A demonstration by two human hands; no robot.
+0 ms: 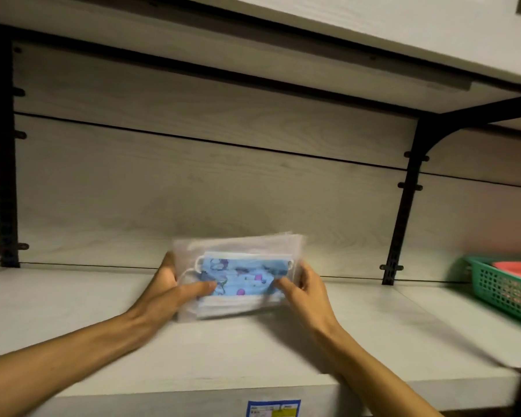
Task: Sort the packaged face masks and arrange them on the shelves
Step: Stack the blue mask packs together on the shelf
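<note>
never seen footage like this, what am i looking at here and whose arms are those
There is no machine here. The single picture comes from a camera worn on a person's head, looking forward and down, so the two bare arms reaching in from the bottom are that person's own.

Both hands hold a stack of packaged face masks in clear plastic; the front mask is blue with a cartoon print. The left hand grips its left end and the right hand its right end, thumbs in front. The stack stands on edge on a pale shelf, seemingly being set down.

At the far right of the shelf sits a green basket holding something red. Another shelf hangs above on black brackets.
</note>
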